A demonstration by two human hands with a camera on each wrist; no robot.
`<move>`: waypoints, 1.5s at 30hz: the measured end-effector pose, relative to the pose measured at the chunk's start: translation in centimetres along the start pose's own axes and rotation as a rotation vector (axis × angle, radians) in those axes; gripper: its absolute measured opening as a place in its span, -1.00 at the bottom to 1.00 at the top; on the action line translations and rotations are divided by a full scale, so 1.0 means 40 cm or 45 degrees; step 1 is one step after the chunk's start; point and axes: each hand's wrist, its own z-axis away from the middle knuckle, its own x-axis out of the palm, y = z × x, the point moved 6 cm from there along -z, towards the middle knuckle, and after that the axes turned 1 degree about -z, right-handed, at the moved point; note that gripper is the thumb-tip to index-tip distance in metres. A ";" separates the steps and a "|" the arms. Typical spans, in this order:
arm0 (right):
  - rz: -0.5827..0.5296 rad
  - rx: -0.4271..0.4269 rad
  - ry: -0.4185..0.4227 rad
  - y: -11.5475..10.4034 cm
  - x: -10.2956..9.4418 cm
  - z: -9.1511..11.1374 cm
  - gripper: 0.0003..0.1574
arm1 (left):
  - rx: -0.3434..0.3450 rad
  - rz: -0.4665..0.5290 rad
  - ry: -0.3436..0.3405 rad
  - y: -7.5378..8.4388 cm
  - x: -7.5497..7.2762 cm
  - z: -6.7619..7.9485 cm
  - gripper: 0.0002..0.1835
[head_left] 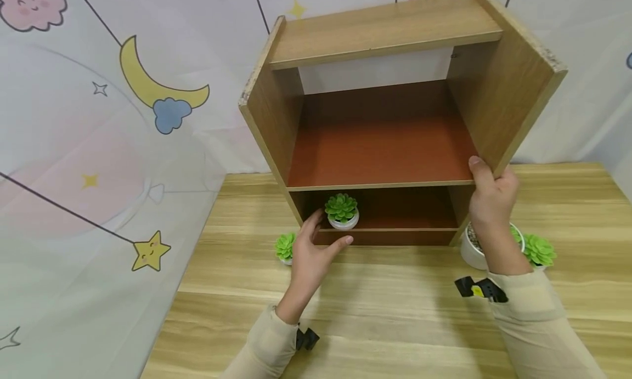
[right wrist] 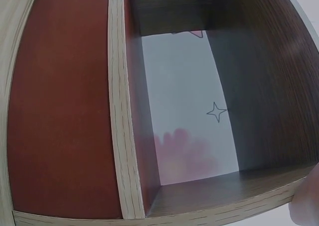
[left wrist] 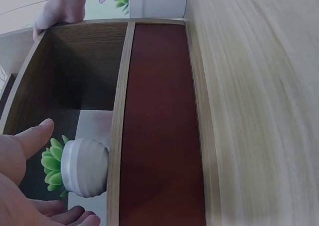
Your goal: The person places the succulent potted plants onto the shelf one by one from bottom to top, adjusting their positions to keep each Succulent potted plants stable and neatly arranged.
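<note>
A wooden shelf unit (head_left: 382, 28) with reddish-brown boards stands on the table. In its lower compartment sits a small potted succulent (head_left: 340, 209), green in a white ribbed pot (left wrist: 85, 167), near the left end. My left hand (head_left: 311, 258) is just in front of it, thumb and fingers spread on either side; the left wrist view shows the palm apart from the pot. My right hand (head_left: 494, 201) grips the front edge of the unit's right side panel (head_left: 518, 88), thumb on the inner face. In the right wrist view only a bit of that hand shows.
Left of the unit stands another succulent (head_left: 285, 246), partly behind my left hand. A larger white pot (head_left: 476, 253) and a further succulent (head_left: 539, 251) stand at the right, partly hidden by my right arm. A patterned cloth (head_left: 163, 181) hangs behind the table (head_left: 385, 313).
</note>
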 end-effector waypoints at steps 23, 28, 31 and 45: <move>0.000 -0.017 0.030 0.002 0.001 0.000 -0.84 | 0.052 -0.041 0.027 0.024 -0.035 0.040 -0.21; -0.009 -0.023 0.039 0.002 0.001 0.000 -0.85 | 0.063 -0.055 0.036 0.027 -0.045 0.049 -0.22; -0.006 -0.031 0.041 0.000 0.001 0.001 -0.85 | 0.061 -0.073 0.051 0.027 -0.055 0.054 -0.22; -0.067 -0.031 0.025 0.000 0.004 -0.001 -0.83 | 0.058 -0.083 0.094 0.022 -0.076 0.066 -0.23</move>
